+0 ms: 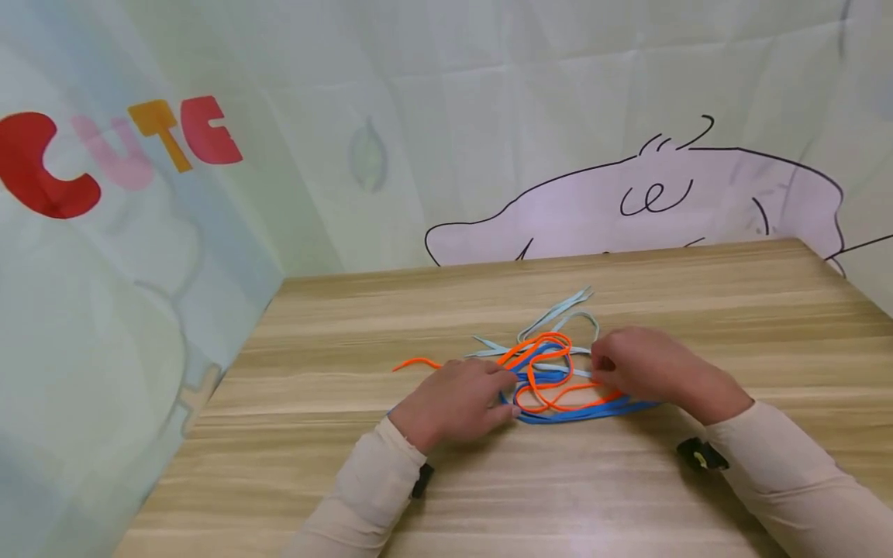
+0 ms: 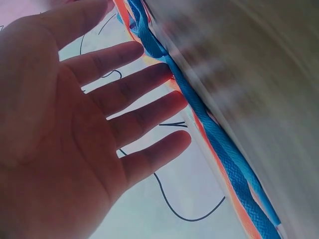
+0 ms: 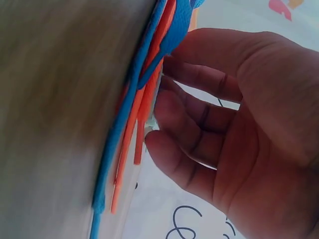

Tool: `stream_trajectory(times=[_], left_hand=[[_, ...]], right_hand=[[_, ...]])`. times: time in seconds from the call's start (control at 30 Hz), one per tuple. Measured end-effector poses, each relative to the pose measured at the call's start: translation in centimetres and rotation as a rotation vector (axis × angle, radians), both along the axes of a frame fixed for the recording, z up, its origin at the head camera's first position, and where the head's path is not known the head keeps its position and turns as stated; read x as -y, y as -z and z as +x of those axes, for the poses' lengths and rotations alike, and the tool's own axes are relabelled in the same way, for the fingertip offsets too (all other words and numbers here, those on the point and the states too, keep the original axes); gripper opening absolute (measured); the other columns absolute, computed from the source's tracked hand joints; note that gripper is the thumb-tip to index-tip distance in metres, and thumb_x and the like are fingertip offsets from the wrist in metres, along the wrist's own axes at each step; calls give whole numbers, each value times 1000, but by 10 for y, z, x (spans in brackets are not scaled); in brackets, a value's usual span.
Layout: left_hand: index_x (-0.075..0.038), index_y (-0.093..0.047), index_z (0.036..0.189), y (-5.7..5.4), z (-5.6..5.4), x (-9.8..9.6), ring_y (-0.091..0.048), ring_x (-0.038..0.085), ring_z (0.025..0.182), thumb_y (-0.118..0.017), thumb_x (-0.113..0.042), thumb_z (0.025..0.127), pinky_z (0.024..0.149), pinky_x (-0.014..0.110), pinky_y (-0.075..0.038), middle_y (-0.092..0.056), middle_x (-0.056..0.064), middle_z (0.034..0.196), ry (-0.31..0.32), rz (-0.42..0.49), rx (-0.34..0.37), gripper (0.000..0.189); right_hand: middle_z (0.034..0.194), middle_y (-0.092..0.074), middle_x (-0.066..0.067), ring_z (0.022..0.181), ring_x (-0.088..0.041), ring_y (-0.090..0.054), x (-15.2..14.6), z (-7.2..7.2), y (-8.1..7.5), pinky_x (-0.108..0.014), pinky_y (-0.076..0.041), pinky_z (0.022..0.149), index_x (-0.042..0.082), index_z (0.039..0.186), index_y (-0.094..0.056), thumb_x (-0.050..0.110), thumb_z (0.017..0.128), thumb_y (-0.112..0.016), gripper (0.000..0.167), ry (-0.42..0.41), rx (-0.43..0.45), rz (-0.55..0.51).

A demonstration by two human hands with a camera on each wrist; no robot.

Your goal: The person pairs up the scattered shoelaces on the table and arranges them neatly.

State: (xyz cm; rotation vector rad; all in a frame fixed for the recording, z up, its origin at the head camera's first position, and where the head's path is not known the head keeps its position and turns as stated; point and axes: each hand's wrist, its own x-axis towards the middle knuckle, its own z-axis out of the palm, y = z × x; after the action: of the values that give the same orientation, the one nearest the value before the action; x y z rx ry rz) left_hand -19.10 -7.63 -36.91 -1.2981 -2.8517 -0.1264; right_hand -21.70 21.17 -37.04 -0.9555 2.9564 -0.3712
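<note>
Orange shoelaces (image 1: 551,335), blue shoelaces (image 1: 579,417) and light blue shoelaces (image 1: 558,308) lie loosely tangled on the wooden table. At the tangle's left side, my left hand (image 1: 456,399) reaches in from above. Its fingers are straight and spread in the left wrist view, with fingertips against the blue and orange laces. My right hand (image 1: 642,364) is at the right end with bent fingers. In the right wrist view, its thumb and index finger come close together beside a blue lace (image 3: 177,27) and orange laces (image 3: 142,107). Whether they pinch a lace is hidden.
The wooden table (image 1: 335,325) extends around the tangle on all sides. Behind it and at the left hangs a pale printed cloth (image 1: 314,155) with a cartoon drawing and coloured letters. Dark straps are partly visible at both sleeves.
</note>
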Motion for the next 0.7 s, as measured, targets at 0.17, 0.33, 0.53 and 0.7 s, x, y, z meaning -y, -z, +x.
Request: stream_trajectory(times=[0.17,0.33,0.53,0.7], left_hand=[[-14,-67,107,-1,0,1,-60,16,89,-61,-36,97,76,35,-50,-62,-2,97,-5,-6,3,25],[-13,-67,114,-1,-1,2,-62,17,94,-61,-36,98,79,35,-52,-65,0,103,-18,-12,20,29],[-15,-67,104,-1,-2,2,-60,15,85,-59,-33,98,71,32,-50,-62,-3,92,-24,5,44,20],[-17,-63,90,-4,-5,2,-52,12,69,-57,-27,98,57,28,-41,-53,-7,77,7,56,6,14]], right_hand=[[61,-45,12,57,-8,-42,1,1,-1,-26,-35,54,24,64,-56,5,79,-68,27,1,22,0],[62,-48,13,58,-6,-44,-1,1,-1,-26,-37,54,24,67,-57,10,81,-70,24,-18,54,-1],[64,-49,12,58,-7,-45,-5,1,-4,-27,-38,55,22,71,-57,11,82,-63,17,30,63,-83],[65,-52,11,59,-9,-49,-3,2,-11,-28,-41,56,21,77,-57,6,84,-62,17,59,34,-257]])
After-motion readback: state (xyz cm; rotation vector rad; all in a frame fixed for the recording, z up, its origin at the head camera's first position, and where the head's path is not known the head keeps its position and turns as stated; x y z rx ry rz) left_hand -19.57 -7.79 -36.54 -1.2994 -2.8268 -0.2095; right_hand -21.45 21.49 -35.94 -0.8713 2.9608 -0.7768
